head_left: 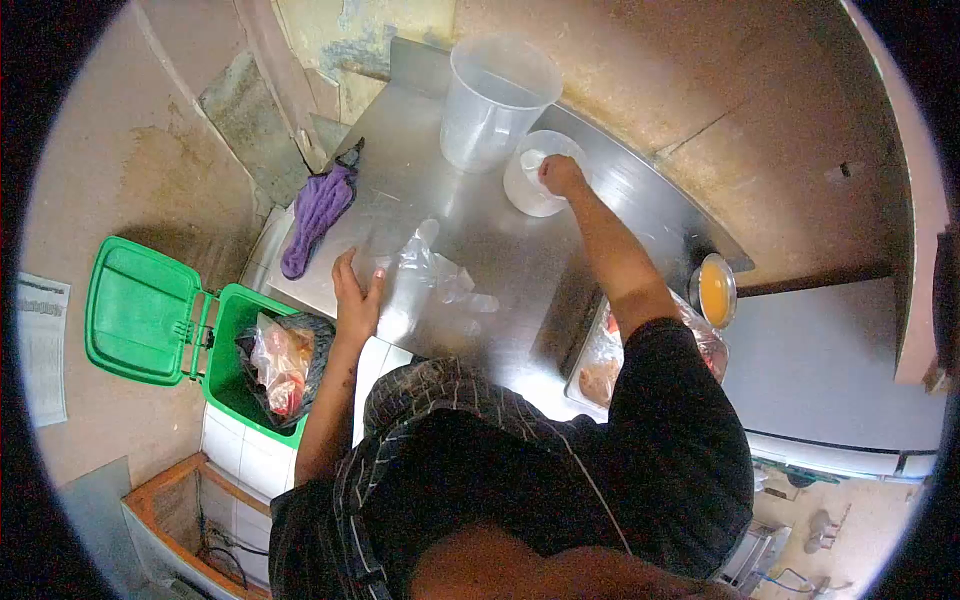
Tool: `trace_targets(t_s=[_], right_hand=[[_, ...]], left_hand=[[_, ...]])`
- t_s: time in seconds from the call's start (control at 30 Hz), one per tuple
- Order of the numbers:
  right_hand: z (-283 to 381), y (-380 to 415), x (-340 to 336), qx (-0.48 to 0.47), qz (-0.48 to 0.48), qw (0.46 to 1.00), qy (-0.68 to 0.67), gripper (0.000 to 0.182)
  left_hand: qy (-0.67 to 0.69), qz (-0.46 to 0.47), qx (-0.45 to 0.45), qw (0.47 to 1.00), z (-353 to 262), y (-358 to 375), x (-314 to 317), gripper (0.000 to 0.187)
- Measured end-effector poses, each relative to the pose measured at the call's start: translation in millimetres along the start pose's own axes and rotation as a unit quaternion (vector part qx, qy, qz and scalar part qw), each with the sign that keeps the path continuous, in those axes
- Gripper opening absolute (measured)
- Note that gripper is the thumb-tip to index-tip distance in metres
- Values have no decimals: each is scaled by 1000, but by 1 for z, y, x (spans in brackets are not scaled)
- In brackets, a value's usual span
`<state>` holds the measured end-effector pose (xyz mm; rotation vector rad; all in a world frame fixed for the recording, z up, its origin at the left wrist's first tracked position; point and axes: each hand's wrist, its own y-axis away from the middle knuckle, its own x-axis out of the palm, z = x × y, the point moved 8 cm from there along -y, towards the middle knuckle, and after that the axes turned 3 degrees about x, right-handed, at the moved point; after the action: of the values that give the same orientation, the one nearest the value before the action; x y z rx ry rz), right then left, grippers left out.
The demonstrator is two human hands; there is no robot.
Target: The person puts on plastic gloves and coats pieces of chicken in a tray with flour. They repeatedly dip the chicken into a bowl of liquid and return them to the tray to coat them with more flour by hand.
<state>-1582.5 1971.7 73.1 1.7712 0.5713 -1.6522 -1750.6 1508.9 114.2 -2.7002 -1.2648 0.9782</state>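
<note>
My right hand point(560, 176) reaches across the steel counter point(520, 260) into a small white plastic tub point(528, 190), fingers closed on something pale inside it; I cannot make out what. My left hand point(355, 296) rests flat near the counter's left edge, fingers apart, touching a crumpled clear plastic bag point(430, 275) that lies in the middle. A tall clear measuring jug point(492, 103) stands just behind the tub.
A purple cloth point(315, 215) lies at the counter's left corner. Below it an open green bin point(240, 350) holds plastic-wrapped waste. To the right sit a wrapped tray of food point(605, 365) and a small bowl of orange liquid point(715, 291).
</note>
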Motion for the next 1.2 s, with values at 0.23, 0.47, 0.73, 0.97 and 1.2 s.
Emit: trace_targets(t_s=[0.23,0.47,0.73,0.97,1.2], right_hand=[[-2,14,6,20,41,997,66,28],[-31,7,-71,-25,-161,987,0,20],[-18,105,-237,37,-371,921,-113,20],[-9,161,-254,-10,-214,640,-738,14],[60,240,-211,-25,-110,386,-916,13]], left_hand=[[93,20,-22,995,-21,-6,-5,42],[139,50,-30,989,-46,-10,-21,29],[172,88,54,980,-80,-41,-2,25],[316,216,55,922,-137,-85,87,38],[701,514,-262,419,-194,-34,154,80]])
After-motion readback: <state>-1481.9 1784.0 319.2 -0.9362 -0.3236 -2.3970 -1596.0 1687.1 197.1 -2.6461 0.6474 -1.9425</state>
